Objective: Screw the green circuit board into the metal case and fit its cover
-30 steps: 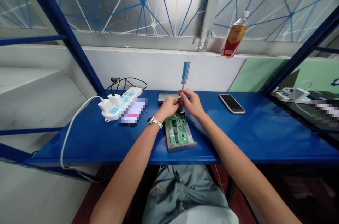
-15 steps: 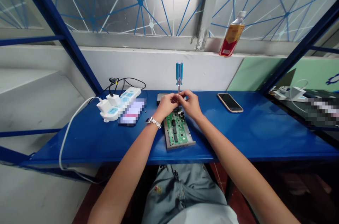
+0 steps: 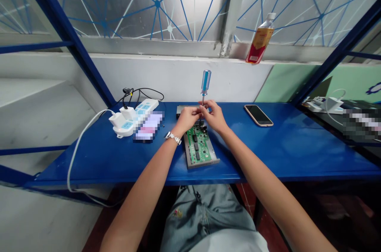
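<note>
A screwdriver (image 3: 206, 80) with a clear blue handle stands nearly upright, its top tilted slightly right. My right hand (image 3: 214, 117) is closed around its metal shaft below the handle. Fingertips of my left hand (image 3: 189, 118) are pinched together beside the shaft; whatever they hold is hidden. Under both hands lies a green circuit board (image 3: 203, 147) in an open grey metal case (image 3: 205, 163), with black components on it. My hands cover the far end of the board and the screwdriver's tip. Behind my left hand, part of a grey metal piece (image 3: 179, 110) shows.
On the blue table (image 3: 285, 149) a phone (image 3: 258, 115) lies to the right. A second phone (image 3: 148, 126), its screen blurred, rests at the left by a white power strip (image 3: 150, 105) with plugs and cables. A drink bottle (image 3: 260, 41) stands on the ledge behind.
The screwdriver's handle has tipped a little to the right. Both hands stay nearly in place over the far end of the board, with small finger shifts.
</note>
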Demonstrator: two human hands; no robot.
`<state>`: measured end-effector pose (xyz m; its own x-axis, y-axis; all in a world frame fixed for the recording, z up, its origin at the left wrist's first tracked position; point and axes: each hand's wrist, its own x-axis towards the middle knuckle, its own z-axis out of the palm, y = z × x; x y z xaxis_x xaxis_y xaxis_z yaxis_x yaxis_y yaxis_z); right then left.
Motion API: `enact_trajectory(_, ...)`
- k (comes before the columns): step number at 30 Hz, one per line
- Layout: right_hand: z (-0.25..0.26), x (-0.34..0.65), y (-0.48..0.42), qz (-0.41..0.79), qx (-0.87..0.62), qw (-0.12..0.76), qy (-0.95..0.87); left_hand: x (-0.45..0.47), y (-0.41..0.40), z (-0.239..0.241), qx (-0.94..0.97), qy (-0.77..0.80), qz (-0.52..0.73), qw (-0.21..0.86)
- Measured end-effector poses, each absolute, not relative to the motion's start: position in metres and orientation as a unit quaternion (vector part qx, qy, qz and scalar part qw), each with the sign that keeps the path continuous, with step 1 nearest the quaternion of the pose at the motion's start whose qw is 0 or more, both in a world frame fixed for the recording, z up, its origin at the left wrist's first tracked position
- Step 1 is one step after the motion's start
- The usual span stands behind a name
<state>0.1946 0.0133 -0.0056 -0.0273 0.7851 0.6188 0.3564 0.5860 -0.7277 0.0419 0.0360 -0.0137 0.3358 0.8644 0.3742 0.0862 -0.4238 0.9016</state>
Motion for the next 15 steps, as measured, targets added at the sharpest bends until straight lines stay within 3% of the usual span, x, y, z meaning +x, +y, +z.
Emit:
enact_trajectory(4,-0.0030,0.1964,0.0121,0.201,-0.394,0.552,-0.707,0.0425,0.0347,-0.0146,0.722,0.323,0.449,0.416)
enact_trajectory(10,-0.0030,0.1989,0.0127,0.161,-0.419,0.566,-0.692,0.0435,0.0317,-0.0179,0.766,0.373,0.432,0.296)
enact_trajectory(15,-0.0015,0.1984,0.0111,0.156,-0.438,0.579,-0.670,0.0437,0.0292,-0.0164,0.748,0.390,0.461,0.275)
